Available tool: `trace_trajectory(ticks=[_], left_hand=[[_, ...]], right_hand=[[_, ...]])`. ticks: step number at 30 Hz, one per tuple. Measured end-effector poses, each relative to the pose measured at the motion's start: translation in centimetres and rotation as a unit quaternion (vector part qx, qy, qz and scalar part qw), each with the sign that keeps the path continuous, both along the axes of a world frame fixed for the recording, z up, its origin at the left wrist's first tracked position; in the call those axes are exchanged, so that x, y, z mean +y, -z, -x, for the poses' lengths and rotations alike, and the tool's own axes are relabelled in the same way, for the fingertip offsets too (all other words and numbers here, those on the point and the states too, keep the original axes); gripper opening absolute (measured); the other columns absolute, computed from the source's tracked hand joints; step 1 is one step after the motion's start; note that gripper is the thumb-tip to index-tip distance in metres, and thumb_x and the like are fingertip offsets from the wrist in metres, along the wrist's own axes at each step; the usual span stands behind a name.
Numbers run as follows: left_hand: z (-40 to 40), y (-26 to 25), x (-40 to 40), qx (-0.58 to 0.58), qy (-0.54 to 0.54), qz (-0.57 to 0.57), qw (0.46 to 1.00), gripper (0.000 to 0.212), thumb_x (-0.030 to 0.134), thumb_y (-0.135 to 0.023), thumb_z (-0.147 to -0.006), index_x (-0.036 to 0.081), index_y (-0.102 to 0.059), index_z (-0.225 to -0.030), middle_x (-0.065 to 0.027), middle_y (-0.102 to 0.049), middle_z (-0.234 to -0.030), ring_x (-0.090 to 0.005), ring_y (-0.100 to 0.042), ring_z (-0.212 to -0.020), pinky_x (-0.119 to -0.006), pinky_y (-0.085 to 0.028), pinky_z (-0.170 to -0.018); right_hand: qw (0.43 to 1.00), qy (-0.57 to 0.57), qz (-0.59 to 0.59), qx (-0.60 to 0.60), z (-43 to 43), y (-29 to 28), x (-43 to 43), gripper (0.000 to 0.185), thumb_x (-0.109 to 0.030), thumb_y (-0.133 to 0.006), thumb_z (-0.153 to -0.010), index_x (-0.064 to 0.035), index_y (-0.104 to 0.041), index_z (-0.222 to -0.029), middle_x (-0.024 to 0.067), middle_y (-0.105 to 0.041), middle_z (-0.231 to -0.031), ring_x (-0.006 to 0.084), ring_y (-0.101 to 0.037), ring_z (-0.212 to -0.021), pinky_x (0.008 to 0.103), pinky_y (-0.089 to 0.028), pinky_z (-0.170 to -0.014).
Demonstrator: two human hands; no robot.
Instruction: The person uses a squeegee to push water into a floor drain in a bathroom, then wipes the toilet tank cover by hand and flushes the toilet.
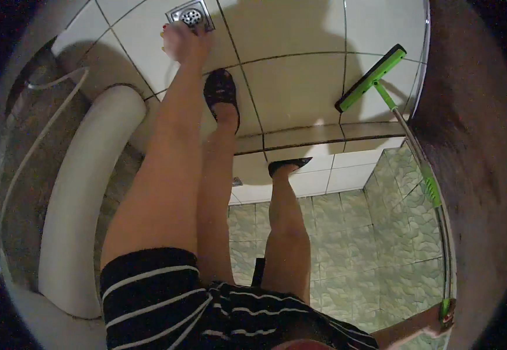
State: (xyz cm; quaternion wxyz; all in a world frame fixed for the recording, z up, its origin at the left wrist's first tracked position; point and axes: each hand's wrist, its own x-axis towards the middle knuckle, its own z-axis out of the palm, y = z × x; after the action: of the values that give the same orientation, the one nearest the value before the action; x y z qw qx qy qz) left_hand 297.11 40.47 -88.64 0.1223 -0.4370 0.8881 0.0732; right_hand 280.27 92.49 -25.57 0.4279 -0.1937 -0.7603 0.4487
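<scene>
My left hand (pixel 185 43), partly blurred, reaches down to the square metal floor drain (pixel 191 16) at the top of the view. Its fingers are at the drain's near edge; small red and yellow spots show beside them, and their grip is unclear. At the lower right my right hand (pixel 446 317) is closed round the handle of a green and metal floor squeegee (pixel 430 186). The squeegee's green head (pixel 372 78), with its black rubber blade, lies on the pale floor tiles (pixel 292 87).
Two dark shoes (pixel 221 89) are on my feet, astride a low tiled step (pixel 306 134). A white ceramic pedestal (pixel 87 188) and a thin pale hose (pixel 39 140) stand left. Green patterned tiles (pixel 345 253) lie below the step; a brown surface (pixel 476 131) borders the right.
</scene>
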Motion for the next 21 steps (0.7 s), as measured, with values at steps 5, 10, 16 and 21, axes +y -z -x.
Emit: trace_trajectory(ticks=[5, 10, 16, 21], left_hand=[[-0.5, 3.9, 1.2, -0.002, -0.022, 0.000, 1.000, 0.063, 0.052, -0.039, -0.086, 0.020, -0.026, -0.139, -0.0233, -0.017, -0.144, -0.0419, -0.014, -0.133, -0.062, -0.010, -0.103], [-1.6, 0.4, 2.4, -0.011, 0.108, -0.005, 0.994, 0.056, 0.040, -0.049, -0.084, 0.028, -0.033, -0.136, -0.0206, -0.021, -0.144, -0.0394, -0.016, -0.134, -0.062, -0.012, -0.103], [-2.6, -2.2, -1.9, -0.021, 0.146, 0.013, 0.989, 0.049, 0.036, -0.054, -0.082, 0.028, -0.046, -0.129, -0.0148, -0.021, -0.145, -0.0361, -0.017, -0.134, -0.062, -0.013, -0.102], [-3.0, 0.2, -2.2, 0.051, 0.130, 0.010, 0.990, 0.048, 0.037, -0.057, -0.080, 0.029, -0.049, -0.127, -0.0154, -0.022, -0.143, -0.0347, -0.017, -0.134, -0.062, -0.012, -0.102]], right_hand=[[0.999, -0.026, 0.016, 0.011, 2.5, 0.9, -2.4, 0.025, -0.013, -0.050, -0.078, -0.0123, -0.036, -0.057, 0.0024, -0.030, -0.049, 0.0181, -0.034, -0.050, 0.0393, -0.033, -0.060], [0.999, -0.022, 0.020, 0.024, 2.3, 0.7, -3.3, 0.028, -0.017, -0.052, -0.080, -0.0137, -0.039, -0.056, 0.0016, -0.032, -0.048, 0.0165, -0.034, -0.047, 0.0372, -0.032, -0.055], [0.998, -0.032, 0.044, 0.035, 2.3, 1.3, -3.0, 0.031, -0.021, -0.054, -0.082, -0.0153, -0.042, -0.054, 0.0006, -0.035, -0.047, 0.0144, -0.033, -0.043, 0.0346, -0.032, -0.050], [0.997, -0.030, 0.057, 0.040, 2.4, 1.6, -3.2, 0.032, -0.023, -0.055, -0.083, -0.0157, -0.043, -0.054, 0.0000, -0.036, -0.047, 0.0137, -0.033, -0.042, 0.0334, -0.031, -0.048]])
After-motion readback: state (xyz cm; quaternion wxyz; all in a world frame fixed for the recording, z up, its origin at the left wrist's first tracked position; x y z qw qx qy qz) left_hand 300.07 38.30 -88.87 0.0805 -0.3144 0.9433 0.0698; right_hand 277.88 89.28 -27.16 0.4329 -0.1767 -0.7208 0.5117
